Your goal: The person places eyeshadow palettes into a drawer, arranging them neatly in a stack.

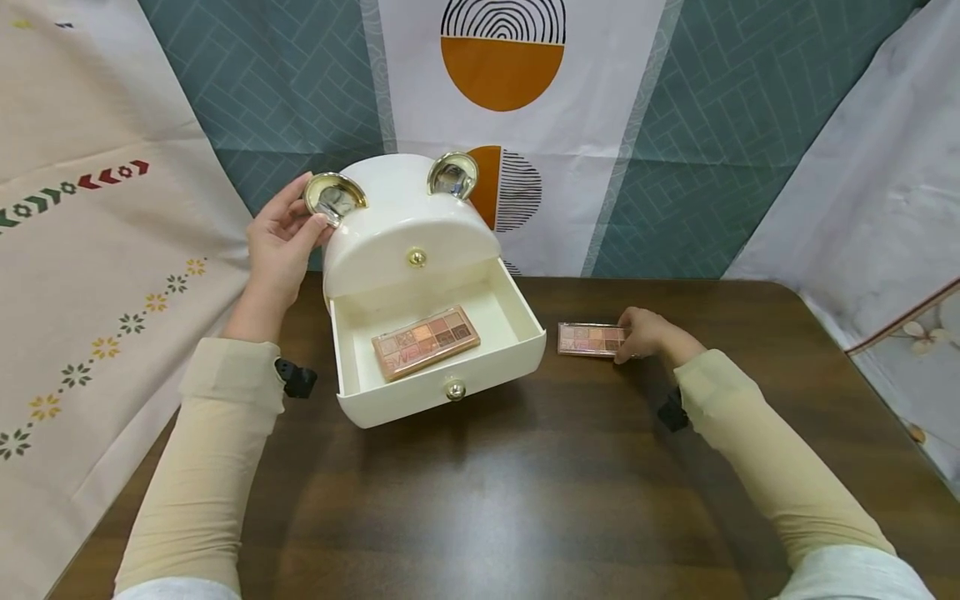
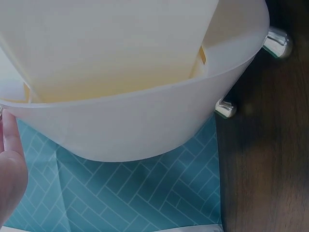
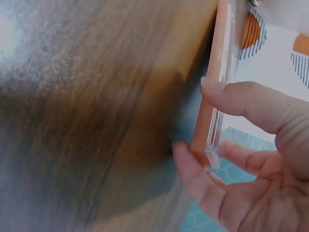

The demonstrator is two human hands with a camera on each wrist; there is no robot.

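A white storage box with two gold ear-shaped pieces stands at the back of the table, its drawer pulled out. My left hand pinches the left gold ear between thumb and fingers. Inside the drawer lies one eyeshadow palette, set at a slant. To the right of the box, my right hand grips the right end of a second eyeshadow palette. The right wrist view shows thumb and fingers round the edge of this palette; whether it touches the table I cannot tell.
The dark wooden table spreads in front of the box. Behind it hangs a patterned curtain, with pale cloth at the left side. Small metallic feet show under the box in the left wrist view.
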